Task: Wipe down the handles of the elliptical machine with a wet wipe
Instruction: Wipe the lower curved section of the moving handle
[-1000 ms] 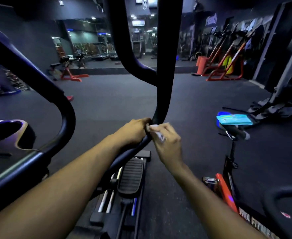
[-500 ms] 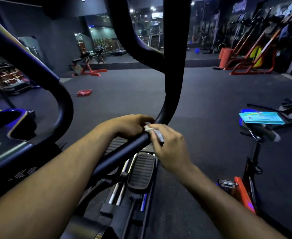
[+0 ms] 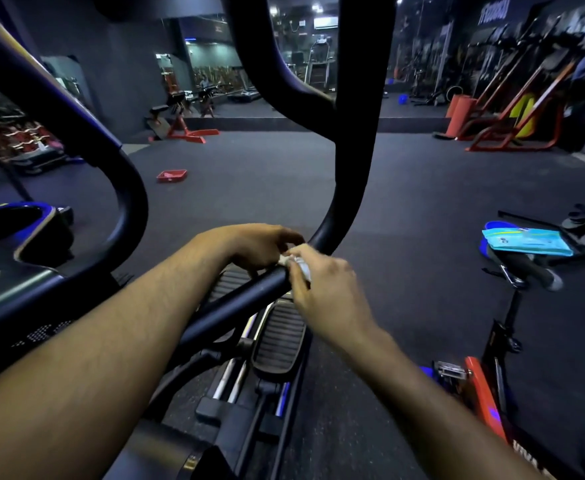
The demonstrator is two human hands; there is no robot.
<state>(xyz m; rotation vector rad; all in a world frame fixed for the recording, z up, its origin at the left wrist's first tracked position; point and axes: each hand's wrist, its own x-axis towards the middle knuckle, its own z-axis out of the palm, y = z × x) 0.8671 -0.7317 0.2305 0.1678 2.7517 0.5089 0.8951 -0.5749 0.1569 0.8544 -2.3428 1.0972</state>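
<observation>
A black curved elliptical handle bar [image 3: 348,161] rises through the middle of the view and bends low toward me. At that bend a white wet wipe [image 3: 298,263] lies against the bar. My right hand [image 3: 322,282] pinches the wipe on the bar. My left hand [image 3: 260,247] meets it from the left, fingers curled onto the wipe and the bar. A second black handle [image 3: 87,140] arcs across the left side.
The elliptical's ribbed pedal [image 3: 277,337] and rails lie below my hands. A blue wipe packet [image 3: 526,242] rests on an exercise bike's seat [image 3: 526,268] at right. A red tray [image 3: 171,175] sits on the dark floor; orange gym machines [image 3: 512,109] stand at the back right.
The view has swung left and downward, so the bar and the bike sit further right. Both hands stay at the handle's lower bend, and the right hand has slid slightly along the bar with the wipe.
</observation>
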